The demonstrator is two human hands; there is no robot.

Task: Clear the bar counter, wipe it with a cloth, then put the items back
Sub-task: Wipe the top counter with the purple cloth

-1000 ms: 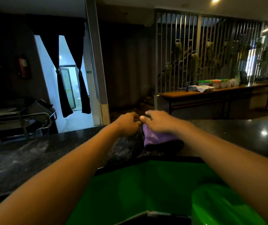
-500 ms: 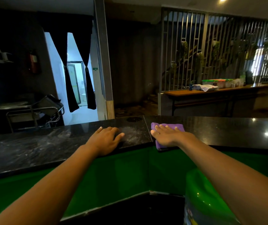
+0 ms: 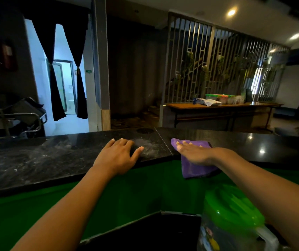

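Since the half-second before, the purple cloth [image 3: 195,167] had slid nearer, now draping over the black bar counter's [image 3: 54,160] near edge under the flat, pressing right hand [image 3: 195,153]. Left hand [image 3: 117,156] rested flat, grasping nothing; wiping looked underway.

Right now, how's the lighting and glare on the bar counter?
Head view: dim room; the black counter mirrors ceiling lights as bright spots at right; the doorway is blown out; the wide lens bends the counter's edge; the purple cloth stays clear.
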